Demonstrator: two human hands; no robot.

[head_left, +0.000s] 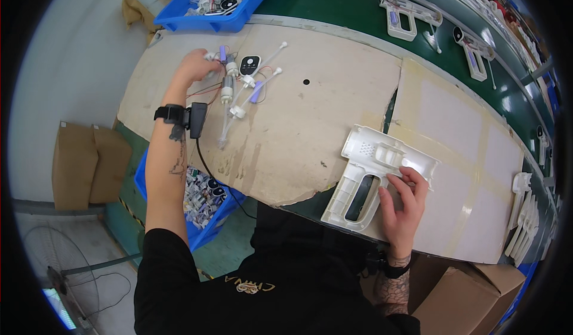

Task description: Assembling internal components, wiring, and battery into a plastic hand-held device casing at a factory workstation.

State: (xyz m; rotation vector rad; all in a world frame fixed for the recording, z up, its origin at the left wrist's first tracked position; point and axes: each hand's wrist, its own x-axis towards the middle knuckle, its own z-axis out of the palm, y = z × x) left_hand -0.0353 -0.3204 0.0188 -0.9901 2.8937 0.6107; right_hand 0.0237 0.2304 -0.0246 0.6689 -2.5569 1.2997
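Note:
My left hand point(200, 66) reaches to the far left of the table, fingers closed among thin wires and small parts; what exactly they hold is hidden. Beside it lie small motor pumps point(227, 89) with clear tubing, purple battery cells point(256, 92), white valve-like fittings point(237, 111) and a white square panel with a black face point(250, 65). At the near right, a white gun-shaped plastic housing half point(341, 199) lies with its ribbed inside up. My right hand point(407, 206) rests at its grip, fingers bent and apart, fingertips touching the edge.
A blue bin point(239, 21) of parts stands at the back left, another blue bin point(209, 233) below the table's left edge. Beyond the table, a green conveyor point(334, 3) carries partly assembled white housings point(401, 21). White housing pieces point(522, 215) are stacked far right. Cardboard boxes point(74, 168) stand left.

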